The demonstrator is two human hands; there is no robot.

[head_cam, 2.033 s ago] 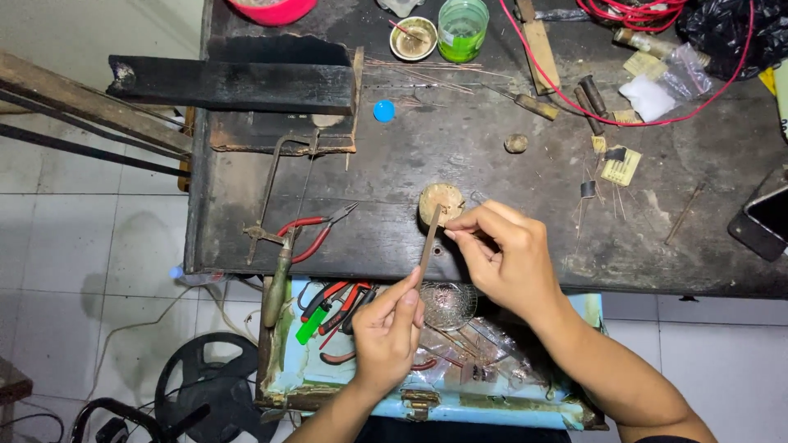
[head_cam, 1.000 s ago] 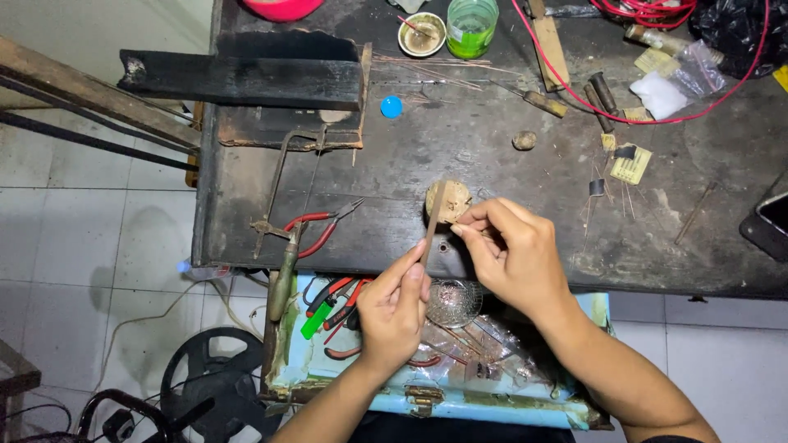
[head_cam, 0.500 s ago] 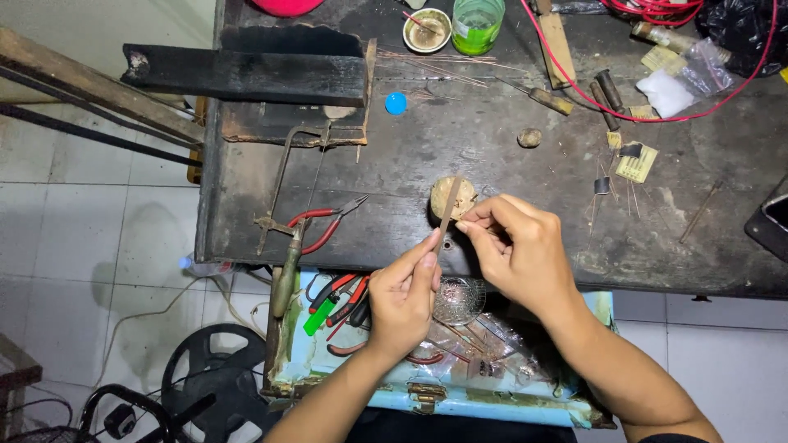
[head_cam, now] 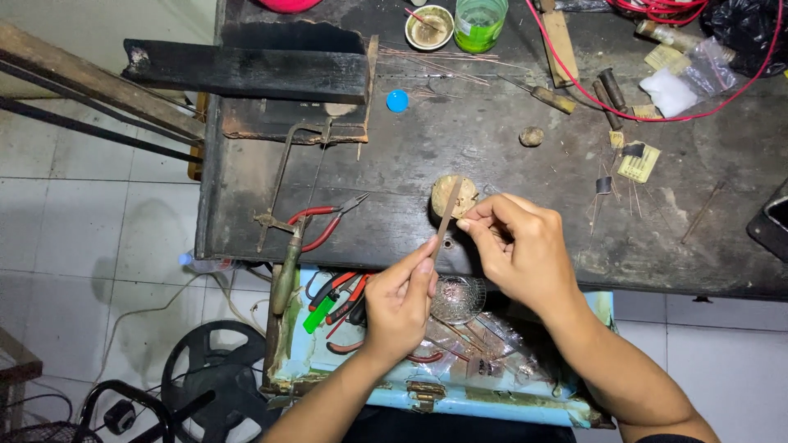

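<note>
My left hand (head_cam: 402, 302) pinches the lower end of a thin flat file (head_cam: 447, 212) between thumb and forefinger; the file slants up over the front edge of the dark workbench (head_cam: 427, 148). My right hand (head_cam: 519, 246) is closed just right of the file, its fingertips pinched on something too small to make out, held against the file. A round tan lump (head_cam: 453, 195) lies on the bench right behind the file's tip.
Red-handled pliers (head_cam: 322, 223) and a jeweller's saw frame (head_cam: 289, 176) lie left on the bench. An open pale-blue drawer (head_cam: 345, 385) of tools sits under my hands. Green cup (head_cam: 479, 20), blue cap (head_cam: 397, 101), red cable (head_cam: 591, 90) and a black bar (head_cam: 246, 72) lie further back.
Both hands have stayed together at the bench edge, with the file shifting slightly up and down against the small piece. The view has drifted a little.
</note>
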